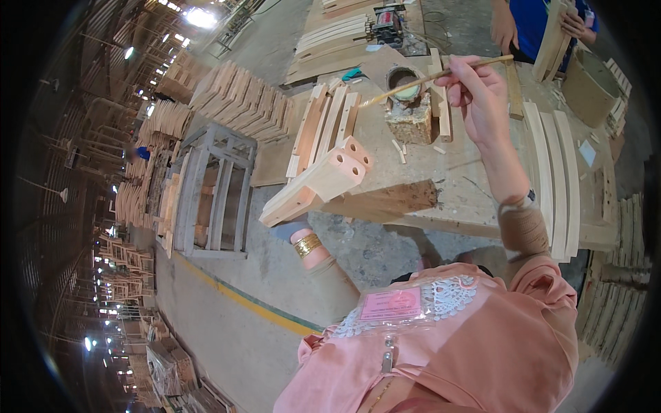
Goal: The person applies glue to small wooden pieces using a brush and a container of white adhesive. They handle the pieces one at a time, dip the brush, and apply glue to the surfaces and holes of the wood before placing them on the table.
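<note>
My right hand [475, 89] is closed around a long thin wooden brush [441, 74]. Its pale tip points left, close to the drilled wood pieces. My left hand [301, 235], mostly hidden, is under a pair of angled wooden pieces [323, 180] and holds them up at the table's near edge. Round dark holes show in their raised end faces. Below the brush, an open glue pot [406, 91] with pale contents and a crusted rim sits on a stained block [411, 126]. Small wooden dowels [399, 150] lie beside the block.
Drilled wooden bars [317, 131] lie behind the held pieces. Curved slats [558, 179] rest on the worktable [475, 199] at right, near a round bin [591, 86]. A grey wooden frame [213, 193] stands left, by stacked slats [241, 100]. Another person [544, 31] handles wood across the table.
</note>
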A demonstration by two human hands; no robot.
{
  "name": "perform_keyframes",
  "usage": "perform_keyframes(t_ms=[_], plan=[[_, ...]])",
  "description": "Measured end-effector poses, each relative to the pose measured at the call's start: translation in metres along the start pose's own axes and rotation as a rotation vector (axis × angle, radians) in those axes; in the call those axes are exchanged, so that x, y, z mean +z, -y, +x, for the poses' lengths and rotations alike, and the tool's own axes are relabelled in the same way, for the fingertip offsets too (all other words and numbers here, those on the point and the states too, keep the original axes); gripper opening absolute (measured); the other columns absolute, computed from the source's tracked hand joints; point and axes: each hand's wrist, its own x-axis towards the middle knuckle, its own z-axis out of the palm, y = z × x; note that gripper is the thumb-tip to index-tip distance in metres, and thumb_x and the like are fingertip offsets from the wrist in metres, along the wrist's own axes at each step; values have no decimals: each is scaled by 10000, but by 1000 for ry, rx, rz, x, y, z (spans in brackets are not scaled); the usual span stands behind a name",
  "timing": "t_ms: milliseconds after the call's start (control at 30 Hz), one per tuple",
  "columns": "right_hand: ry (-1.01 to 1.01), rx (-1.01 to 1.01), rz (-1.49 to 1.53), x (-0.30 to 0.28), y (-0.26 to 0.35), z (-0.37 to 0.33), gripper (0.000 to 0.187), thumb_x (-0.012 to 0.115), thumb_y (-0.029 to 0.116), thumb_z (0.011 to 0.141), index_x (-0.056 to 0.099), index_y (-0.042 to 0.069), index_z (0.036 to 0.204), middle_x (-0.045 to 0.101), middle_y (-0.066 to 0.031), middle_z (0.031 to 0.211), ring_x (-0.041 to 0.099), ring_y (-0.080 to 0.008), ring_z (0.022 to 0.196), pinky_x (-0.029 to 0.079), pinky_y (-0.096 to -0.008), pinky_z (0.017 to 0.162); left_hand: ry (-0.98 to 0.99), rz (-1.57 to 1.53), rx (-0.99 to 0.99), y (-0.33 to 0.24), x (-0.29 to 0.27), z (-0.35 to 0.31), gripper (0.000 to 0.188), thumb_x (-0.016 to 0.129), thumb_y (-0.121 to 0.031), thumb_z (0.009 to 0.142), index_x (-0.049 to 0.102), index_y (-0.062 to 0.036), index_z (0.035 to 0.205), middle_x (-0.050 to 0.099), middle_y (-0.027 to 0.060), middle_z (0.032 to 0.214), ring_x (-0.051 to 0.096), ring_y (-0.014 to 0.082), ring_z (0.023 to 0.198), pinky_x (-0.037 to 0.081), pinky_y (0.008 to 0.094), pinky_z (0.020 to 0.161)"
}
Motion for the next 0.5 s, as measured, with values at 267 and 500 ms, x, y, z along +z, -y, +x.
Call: perform_keyframes(t_ms=[267, 500], plan=[[229, -71, -289, 24, 30, -26, 129, 618, 117, 820, 629, -12, 817, 623, -76, 682, 560, -60, 548, 410, -168, 456, -291, -779, -480, -27, 63, -10, 411, 464, -378, 864, 430, -121, 1184, 493, 71, 1219, 472, 216, 1114, 363, 386, 953], [313, -66, -364, 42, 37, -35, 129, 642, 134, 807, 642, 9, 836, 623, -39, 684, 594, -66, 604, 414, -169, 445, -131, -278, -326, -22, 49, -10, 401, 453, -368, 872, 432, -117, 1185, 501, 67, 1214, 476, 209, 1112, 360, 376, 958]])
